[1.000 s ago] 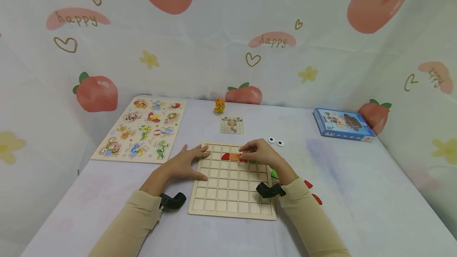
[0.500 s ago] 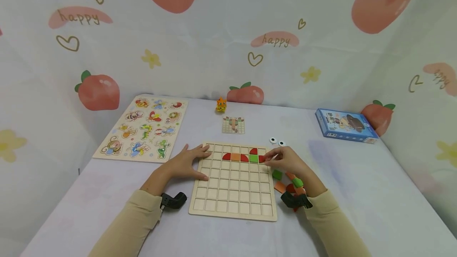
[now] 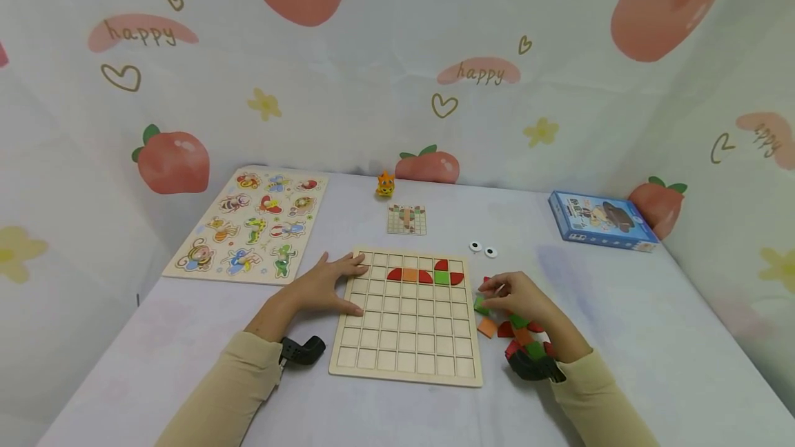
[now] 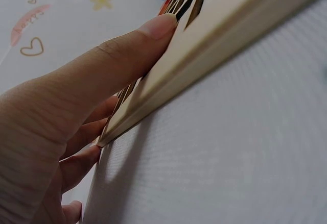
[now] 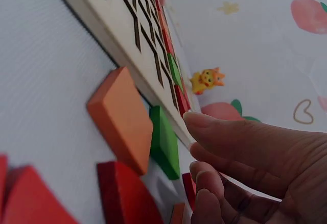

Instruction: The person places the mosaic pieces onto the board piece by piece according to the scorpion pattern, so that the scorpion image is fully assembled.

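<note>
My left hand (image 3: 319,285) rests along the left edge of a wooden grid board (image 3: 397,323), its fingers spread and its thumb (image 4: 107,63) over the rim. In the board's upper rows sit red quarter-round blocks (image 3: 457,279), an orange square (image 3: 410,274) and a green square (image 3: 442,278). My right hand (image 3: 518,295) hovers off the board's right edge, over loose blocks. Its thumb and fingers are bent and apart, with nothing between them. Right by its fingertips lies a loose green block (image 5: 164,142), beside an orange block (image 5: 122,119) and a red one (image 5: 125,193).
Two googly-eye discs (image 3: 482,249) lie beyond the board's upper right corner. Behind the board are a small pattern card (image 3: 406,219) and an orange toy figure (image 3: 385,185). An insect puzzle board (image 3: 248,226) is at left, a blue box (image 3: 602,219) at right.
My right hand has moved right, off the board, to the loose blocks. A red quarter-round block it was placing now sits in the grid beside the green square. The left hand stays put.
</note>
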